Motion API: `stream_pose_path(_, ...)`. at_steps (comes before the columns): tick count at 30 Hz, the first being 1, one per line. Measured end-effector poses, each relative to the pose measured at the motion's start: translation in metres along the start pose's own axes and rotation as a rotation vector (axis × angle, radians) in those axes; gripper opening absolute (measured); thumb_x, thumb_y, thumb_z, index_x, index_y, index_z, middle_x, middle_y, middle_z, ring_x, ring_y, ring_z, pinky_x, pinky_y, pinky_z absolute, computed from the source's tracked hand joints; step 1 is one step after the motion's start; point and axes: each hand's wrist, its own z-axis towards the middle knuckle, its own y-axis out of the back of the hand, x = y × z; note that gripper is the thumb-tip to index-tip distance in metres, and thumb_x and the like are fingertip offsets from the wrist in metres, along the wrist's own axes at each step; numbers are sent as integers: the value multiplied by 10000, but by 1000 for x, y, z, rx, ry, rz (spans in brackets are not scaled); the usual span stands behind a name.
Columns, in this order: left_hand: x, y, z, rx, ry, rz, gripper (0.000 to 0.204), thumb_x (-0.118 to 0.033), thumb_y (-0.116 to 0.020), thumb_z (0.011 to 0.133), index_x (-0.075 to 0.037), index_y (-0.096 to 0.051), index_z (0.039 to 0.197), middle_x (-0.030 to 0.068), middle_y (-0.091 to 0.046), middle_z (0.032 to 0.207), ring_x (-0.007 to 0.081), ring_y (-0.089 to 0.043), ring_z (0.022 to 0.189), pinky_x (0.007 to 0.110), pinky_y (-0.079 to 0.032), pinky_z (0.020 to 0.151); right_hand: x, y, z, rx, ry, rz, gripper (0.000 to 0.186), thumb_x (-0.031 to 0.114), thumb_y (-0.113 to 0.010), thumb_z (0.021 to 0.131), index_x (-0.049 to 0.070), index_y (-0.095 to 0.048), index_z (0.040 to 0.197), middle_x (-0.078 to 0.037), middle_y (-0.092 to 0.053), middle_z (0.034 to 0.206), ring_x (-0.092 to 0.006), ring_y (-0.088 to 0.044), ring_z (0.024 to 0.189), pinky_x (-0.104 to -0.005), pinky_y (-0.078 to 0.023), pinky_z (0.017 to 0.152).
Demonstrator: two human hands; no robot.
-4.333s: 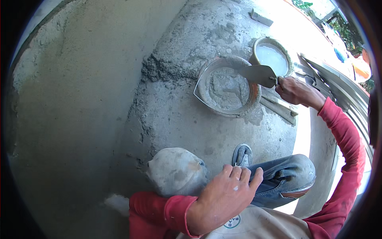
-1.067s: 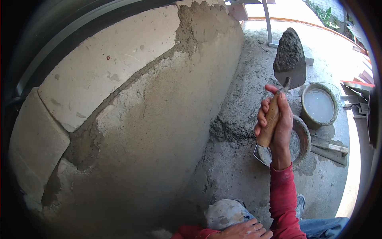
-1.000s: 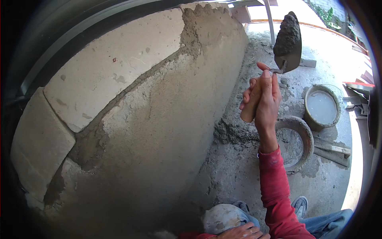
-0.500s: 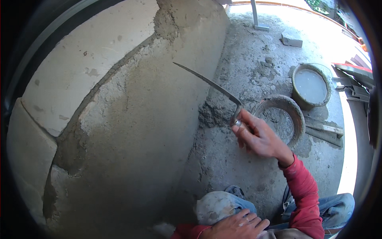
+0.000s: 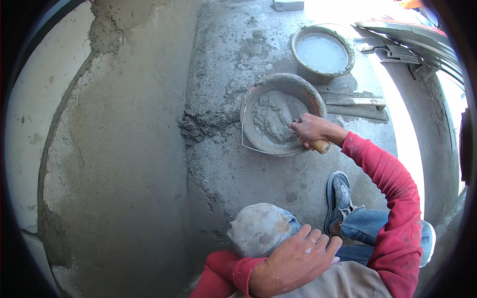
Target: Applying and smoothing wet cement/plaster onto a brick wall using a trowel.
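My right hand (image 5: pixel 310 130) grips the wooden handle of a trowel (image 5: pixel 320 145), whose blade is down in the grey mortar (image 5: pixel 271 116) inside a round bucket (image 5: pixel 315 99) with a wire handle. My left hand (image 5: pixel 298 258) lies near my knee (image 5: pixel 256 228), fingers apart and loosely bent, holding nothing. Just behind the mortar bucket stands a second bucket (image 5: pixel 300 64) of cloudy water. A long flat wooden piece (image 5: pixel 355 102) lies to the right of the mortar bucket.
A plastered wall (image 5: pixel 124 149) with pale blocks (image 5: pixel 44 99) runs along my left. Mortar spill (image 5: pixel 203 124) crusts the floor at its foot. A grey block (image 5: pixel 288 6) lies at the back; stacked metal lengths (image 5: pixel 397 35) are at the right. My shoe (image 5: pixel 338 198) is below the buckets.
My right hand has come down from holding the mortar-laden trowel up in the air and now has it in the bucket. The view has turned away from the wall blocks toward the buckets.
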Motion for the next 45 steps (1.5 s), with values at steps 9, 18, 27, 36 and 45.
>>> stream_pose_path(9,2,-4,2,-145,-110,32,239,-331,-638,865,-101,-589,903,55,-603,739,208,-603,768,359,-436,771,-6,-38,-69,-39,-449,1191,418,403,-442,1029,51,-520,817,-25,-520,589,-114,-507,396,-281,-455,365)
stream_pose_path(18,-10,-4,-16,-112,111,2,260,-374,-589,912,-115,-595,935,81,-647,815,234,-642,863,372,-438,844,100,8,9,-332,175,1824,355,362,-365,999,35,-503,997,-48,-502,715,-131,-481,460,-289,-468,397)
stream_pose_path(27,-32,-20,-59,-319,303,-45,258,-371,-586,917,-114,-594,931,86,-650,829,236,-641,878,373,-436,848,301,127,236,-1490,438,1168,344,235,-548,1018,40,-463,1288,-200,-630,852,-357,-648,613,-446,-507,566)
stream_pose_path(36,-33,-12,-57,-353,335,-15,256,-369,-583,923,-113,-594,926,91,-653,843,237,-641,892,374,-435,853,242,30,76,-248,819,1122,264,231,-503,1020,35,-580,1179,31,-517,683,-55,-477,487,-238,-389,451)
stream_pose_path(45,-10,-11,-32,-272,2,93,238,-337,-625,878,-104,-580,888,51,-566,741,194,-577,762,342,-432,757,34,89,-53,-48,-556,-42,357,212,-417,971,-62,-605,841,-149,-552,578,-246,-658,577,-393,-552,628)
